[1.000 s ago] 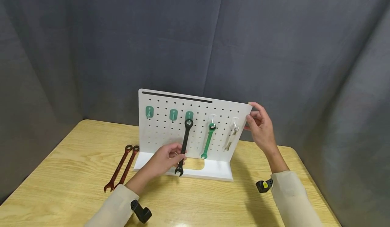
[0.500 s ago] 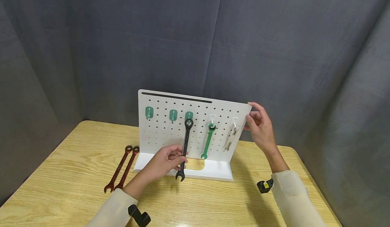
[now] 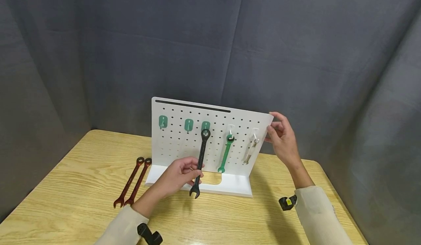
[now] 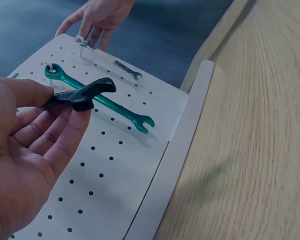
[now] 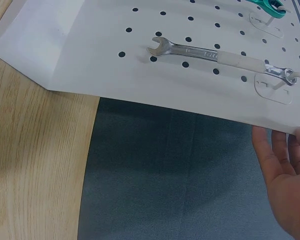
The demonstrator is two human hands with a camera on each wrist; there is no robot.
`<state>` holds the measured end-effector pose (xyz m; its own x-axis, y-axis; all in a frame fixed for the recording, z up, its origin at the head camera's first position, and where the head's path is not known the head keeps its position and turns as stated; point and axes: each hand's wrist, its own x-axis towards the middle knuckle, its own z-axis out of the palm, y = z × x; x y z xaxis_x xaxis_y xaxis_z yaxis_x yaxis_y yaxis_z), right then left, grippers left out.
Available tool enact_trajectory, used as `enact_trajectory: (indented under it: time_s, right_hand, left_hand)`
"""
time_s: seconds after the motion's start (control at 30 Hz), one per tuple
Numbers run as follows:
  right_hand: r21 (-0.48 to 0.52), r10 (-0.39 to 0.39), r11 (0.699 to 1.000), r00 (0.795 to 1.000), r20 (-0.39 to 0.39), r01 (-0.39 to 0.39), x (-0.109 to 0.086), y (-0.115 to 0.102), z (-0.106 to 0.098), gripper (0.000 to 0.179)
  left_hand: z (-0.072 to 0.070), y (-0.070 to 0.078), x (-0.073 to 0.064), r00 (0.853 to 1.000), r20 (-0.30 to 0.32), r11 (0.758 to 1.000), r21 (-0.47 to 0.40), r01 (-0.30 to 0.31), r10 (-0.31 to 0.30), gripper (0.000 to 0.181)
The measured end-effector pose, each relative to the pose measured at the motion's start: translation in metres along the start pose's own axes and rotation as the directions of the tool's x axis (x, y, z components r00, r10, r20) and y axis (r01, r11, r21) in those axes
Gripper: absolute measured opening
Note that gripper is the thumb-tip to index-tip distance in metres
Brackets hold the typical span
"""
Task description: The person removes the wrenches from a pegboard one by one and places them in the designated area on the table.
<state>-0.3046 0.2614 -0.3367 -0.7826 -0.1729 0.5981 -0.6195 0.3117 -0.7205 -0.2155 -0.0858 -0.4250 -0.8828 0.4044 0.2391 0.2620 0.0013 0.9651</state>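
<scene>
My left hand (image 3: 182,173) pinches a black combination wrench (image 3: 201,153) by its lower shank, thumb in front. The wrench's ring end overlaps the third green hook (image 3: 205,124) on the white pegboard (image 3: 177,146); I cannot tell whether the ring is on the hook. Its forked end points down toward me and looms large in the left wrist view. With thumb and fingers my right hand (image 3: 283,142) grips the pegboard's upper right edge. A green wrench (image 3: 226,153) and a smaller silver wrench (image 5: 195,51) hang from clear hooks on the board.
Two dark red wrenches (image 3: 131,183) lie side by side on the wooden table (image 3: 82,172), left of the board. Two more green hooks (image 3: 189,125) on the board's left carry nothing. A grey curtain (image 3: 164,47) stands behind the table.
The black wrench's forked end has come slightly down and toward me, while its ring stays near the green hook. My right hand keeps its hold on the board's edge.
</scene>
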Motion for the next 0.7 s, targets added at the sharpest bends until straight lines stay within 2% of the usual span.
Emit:
enact_trajectory:
  time_s: [0.33, 0.7]
  right_hand:
    - [0.000, 0.005, 1.000, 1.000, -0.008, -0.005, -0.0002, -0.0020, 0.0003, 0.049]
    - [-0.021, 0.016, 1.000, 1.000, -0.014, -0.017, -0.0017, -0.0029, 0.0008, 0.048]
  left_hand:
    - [0.0033, 0.0066, -0.0017, 0.999, 0.030, 0.995, -0.095, 0.028, -0.026, 0.023]
    - [0.0037, 0.0102, -0.0042, 0.998, 0.036, 0.995, -0.088, 0.045, -0.042, 0.022]
